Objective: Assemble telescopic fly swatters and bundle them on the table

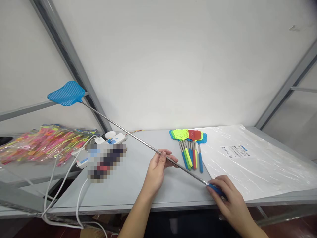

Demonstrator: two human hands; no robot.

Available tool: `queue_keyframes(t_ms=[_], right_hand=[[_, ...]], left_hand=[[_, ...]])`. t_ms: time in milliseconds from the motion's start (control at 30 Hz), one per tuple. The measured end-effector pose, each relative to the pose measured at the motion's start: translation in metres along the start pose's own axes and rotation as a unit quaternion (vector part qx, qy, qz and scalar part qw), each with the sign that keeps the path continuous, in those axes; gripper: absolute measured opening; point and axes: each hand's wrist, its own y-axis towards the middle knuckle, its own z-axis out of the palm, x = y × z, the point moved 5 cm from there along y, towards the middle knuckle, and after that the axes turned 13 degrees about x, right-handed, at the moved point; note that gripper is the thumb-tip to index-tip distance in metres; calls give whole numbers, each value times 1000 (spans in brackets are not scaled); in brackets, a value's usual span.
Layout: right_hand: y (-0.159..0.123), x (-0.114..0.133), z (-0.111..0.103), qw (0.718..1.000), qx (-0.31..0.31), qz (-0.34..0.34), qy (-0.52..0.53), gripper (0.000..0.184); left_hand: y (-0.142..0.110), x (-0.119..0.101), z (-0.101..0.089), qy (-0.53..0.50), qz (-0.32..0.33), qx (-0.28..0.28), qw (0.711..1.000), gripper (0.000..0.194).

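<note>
A telescopic fly swatter (128, 138) stretches diagonally across the view, with a blue mesh head (66, 93) raised at the far left end and a long steel shaft. My right hand (229, 198) grips its blue handle near the table's front edge. My left hand (157, 172) closes around the steel shaft further along. A bundle of several collapsed swatters (189, 148) with blue, yellow and red heads lies on the grey table (138, 188), just right of the shaft and behind it.
A plastic-wrapped white sheet (257, 162) with a printed label covers the table's right side. A white power strip (116, 138) and white cables (64, 185) lie at the left, beside a pixelated patch (106, 162). A clear bag of colourful swatters (42, 145) sits further left. A white wall and grey metal frame bars stand behind.
</note>
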Motion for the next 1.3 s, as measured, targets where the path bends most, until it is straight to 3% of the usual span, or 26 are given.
queue_keyframes(t_ms=[300, 533, 600, 767, 833, 933, 1000, 1100, 1200, 1300], right_hand=[[1, -19, 13, 999, 20, -10, -33, 16], [3, -16, 15, 1000, 14, -5, -18, 12], [6, -10, 15, 1000, 9, 2, 1, 10], [19, 11, 10, 999, 4, 6, 37, 10], [22, 16, 7, 999, 10, 4, 45, 9], [20, 17, 4, 998, 26, 4, 61, 8], [17, 17, 4, 997, 37, 3, 69, 8], [13, 16, 7, 996, 53, 5, 77, 9], [12, 15, 9, 994, 61, 13, 85, 10], [11, 13, 9, 993, 61, 33, 93, 12]], left_hand=[[19, 40, -12, -4, -54, -65, 996, 37], [20, 38, -15, 14, -56, -82, 995, 39], [19, 39, -6, 24, -55, -86, 994, 39], [10, 47, 41, 47, -79, 32, 995, 38], [7, 42, 46, 59, -73, 45, 995, 35], [9, 26, 26, 43, -49, 2, 998, 38], [12, 13, 1, -35, -11, -70, 997, 46], [17, -2, -29, -121, 42, -164, 978, 41], [18, -5, -33, -158, 71, -184, 968, 34], [13, 2, -18, -159, 81, -162, 971, 35]])
